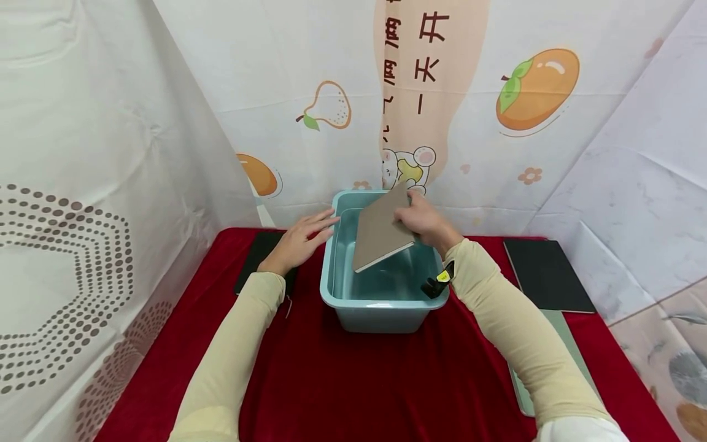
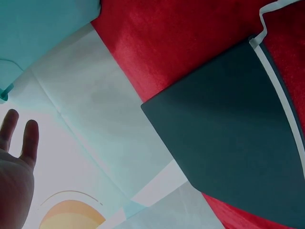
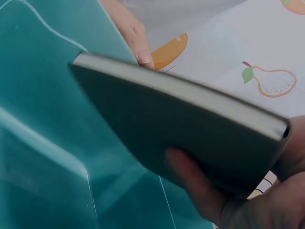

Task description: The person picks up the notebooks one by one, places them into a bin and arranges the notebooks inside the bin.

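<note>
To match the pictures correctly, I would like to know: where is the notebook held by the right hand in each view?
Head: the notebook is just right of centre, tilted over the basin, gripped by the right hand.
Left wrist: not in it; the dark book there is another.
Right wrist: across the middle, page edges upward.
Shared landmark: the basin, near centre in head, top left in left wrist, left side in right wrist.

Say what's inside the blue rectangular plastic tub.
Only bare plastic shows inside the tub. The right hand holds a greyish-brown rectangular hardcover notebook at its opening, hiding some interior in the head view.
</note>
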A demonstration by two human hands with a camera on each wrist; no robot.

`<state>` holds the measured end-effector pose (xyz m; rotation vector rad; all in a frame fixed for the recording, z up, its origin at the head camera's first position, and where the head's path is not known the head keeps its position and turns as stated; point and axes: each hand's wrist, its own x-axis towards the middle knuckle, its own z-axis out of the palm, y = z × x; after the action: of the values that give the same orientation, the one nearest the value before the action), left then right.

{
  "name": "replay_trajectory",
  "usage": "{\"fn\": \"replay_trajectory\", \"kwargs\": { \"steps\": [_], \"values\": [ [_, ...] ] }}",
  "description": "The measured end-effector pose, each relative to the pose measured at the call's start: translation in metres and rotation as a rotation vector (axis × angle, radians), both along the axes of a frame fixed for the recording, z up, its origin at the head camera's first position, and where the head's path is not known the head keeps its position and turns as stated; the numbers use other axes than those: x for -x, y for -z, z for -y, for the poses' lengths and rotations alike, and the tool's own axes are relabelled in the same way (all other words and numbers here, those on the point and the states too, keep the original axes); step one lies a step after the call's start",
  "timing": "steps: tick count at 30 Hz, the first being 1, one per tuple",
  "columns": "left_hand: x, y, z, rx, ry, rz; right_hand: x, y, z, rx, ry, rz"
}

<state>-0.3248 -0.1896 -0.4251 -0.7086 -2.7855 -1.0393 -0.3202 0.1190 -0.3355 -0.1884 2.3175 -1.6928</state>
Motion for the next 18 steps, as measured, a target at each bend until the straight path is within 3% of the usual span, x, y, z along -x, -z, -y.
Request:
{"fn": "replay_trajectory", "kwargs": {
  "steps": [8, 18],
  "values": [
    [0.001, -0.001, -0.001, -0.010, 0.004, 0.005, 0.000, 0.004, 0.011, 0.034, -0.002, 0.069],
    [0.000, 0.003, 0.001, -0.001, -0.023, 0.021, 0.001, 0.006, 0.020, -0.016, -0.004, 0.176]
  ]
}}
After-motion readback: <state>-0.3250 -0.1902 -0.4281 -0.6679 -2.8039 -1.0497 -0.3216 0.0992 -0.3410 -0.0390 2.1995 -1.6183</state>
